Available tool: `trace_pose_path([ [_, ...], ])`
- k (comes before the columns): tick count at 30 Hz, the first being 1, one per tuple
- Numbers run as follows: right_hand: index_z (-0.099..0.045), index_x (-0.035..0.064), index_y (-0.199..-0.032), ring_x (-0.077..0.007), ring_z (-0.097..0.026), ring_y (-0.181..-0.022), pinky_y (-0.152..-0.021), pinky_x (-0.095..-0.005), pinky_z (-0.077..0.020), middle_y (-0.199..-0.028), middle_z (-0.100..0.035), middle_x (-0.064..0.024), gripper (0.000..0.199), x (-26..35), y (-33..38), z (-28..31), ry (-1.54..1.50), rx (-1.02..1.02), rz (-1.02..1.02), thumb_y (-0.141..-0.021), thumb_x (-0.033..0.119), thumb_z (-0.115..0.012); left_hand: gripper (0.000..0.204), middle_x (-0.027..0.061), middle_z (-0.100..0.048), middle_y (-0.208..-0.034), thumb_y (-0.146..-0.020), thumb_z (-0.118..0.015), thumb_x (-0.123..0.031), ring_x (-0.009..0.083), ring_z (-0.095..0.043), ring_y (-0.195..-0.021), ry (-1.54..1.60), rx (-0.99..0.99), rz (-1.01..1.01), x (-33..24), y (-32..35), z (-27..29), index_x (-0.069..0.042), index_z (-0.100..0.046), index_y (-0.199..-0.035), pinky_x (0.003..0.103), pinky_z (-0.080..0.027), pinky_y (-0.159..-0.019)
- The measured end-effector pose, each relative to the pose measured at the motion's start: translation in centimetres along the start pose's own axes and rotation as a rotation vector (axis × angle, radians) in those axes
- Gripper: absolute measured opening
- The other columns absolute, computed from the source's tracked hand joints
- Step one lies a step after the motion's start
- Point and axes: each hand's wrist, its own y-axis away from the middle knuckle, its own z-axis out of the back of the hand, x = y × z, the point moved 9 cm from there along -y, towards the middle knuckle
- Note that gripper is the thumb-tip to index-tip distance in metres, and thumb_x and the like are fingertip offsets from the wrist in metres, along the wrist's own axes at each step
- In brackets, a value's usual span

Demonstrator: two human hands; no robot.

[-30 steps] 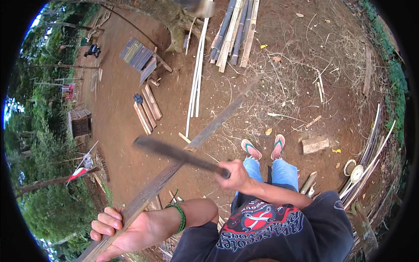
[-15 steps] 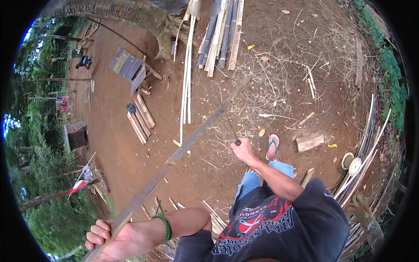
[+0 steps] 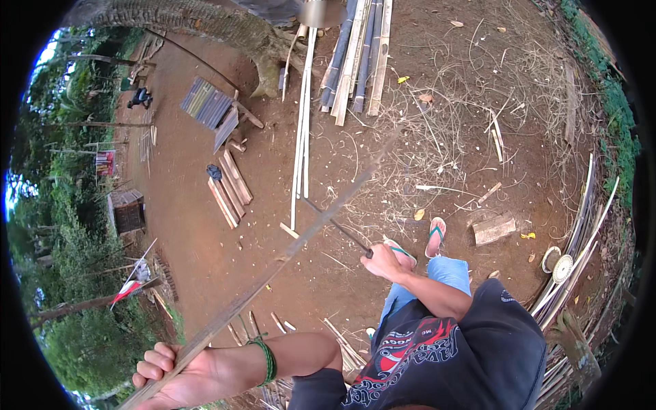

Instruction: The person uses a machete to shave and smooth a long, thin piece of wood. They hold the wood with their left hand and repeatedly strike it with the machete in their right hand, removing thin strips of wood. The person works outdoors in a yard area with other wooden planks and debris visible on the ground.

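Red-brown dirt yard [image 3: 205, 260], bamboo poles [image 3: 355, 55], scattered shavings [image 3: 444, 137].

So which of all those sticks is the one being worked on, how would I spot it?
Start at the person's left hand, low in the picture. The long bamboo strip it grips slants up toward the stacked poles. Unlike the sticks lying on the dirt, it is raised, with the blade in the right hand against it.

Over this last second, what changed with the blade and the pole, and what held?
The right hand swung the long blade down from a raised, flat position until it lies against the bamboo pole, edge-on and thin to the camera. The left hand kept its grip on the pole's near end. Nothing was let go; the person's feet and the stacked bamboo stayed put.
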Motion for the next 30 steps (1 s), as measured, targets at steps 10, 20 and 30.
trace_pose_path([
  [10, -0.063, -0.0024, -0.071, -0.0242, -0.057, -0.052, -0.053, -0.0412, -0.0430, -0.058, -0.060, -0.0142, 0.026, -5.7, 7.3, 4.3, -0.239, -0.160, -0.193, -0.077, 0.023, -0.065, 0.044, 0.0003, -0.045, -0.070, -0.095, -0.053, -0.049, 0.0109, -0.050, -0.059, 0.413, 0.331, 0.272, 3.3, -2.6, -0.4, -0.005, -0.056, -0.091, 0.022, -0.049, -0.055],
  [20, -0.062, -0.0043, -0.071, -0.0178, -0.052, -0.043, -0.046, -0.0382, -0.0401, -0.051, -0.053, -0.0182, 0.018, 24.3, 16.5, 8.4, -0.354, 0.028, 0.649, -0.076, 0.013, -0.064, 0.050, -0.0007, -0.042, -0.063, -0.096, -0.050, -0.053, 0.0090, -0.042, -0.050, 0.592, 0.406, 0.193, -2.2, 2.9, -1.8, -0.003, -0.057, -0.093, 0.021, -0.038, -0.044],
  [30, -0.061, -0.0036, -0.067, -0.0177, -0.055, -0.046, -0.049, -0.0376, -0.0426, -0.051, -0.057, -0.0145, 0.022, 14.5, 12.7, 7.7, -0.358, -0.122, 0.269, -0.075, 0.017, -0.063, 0.050, -0.0022, -0.036, -0.060, -0.098, -0.044, -0.054, 0.0066, -0.035, -0.046, 0.613, 0.377, 0.206, -2.7, 3.5, 0.5, -0.005, -0.054, -0.093, 0.020, -0.033, -0.042],
])
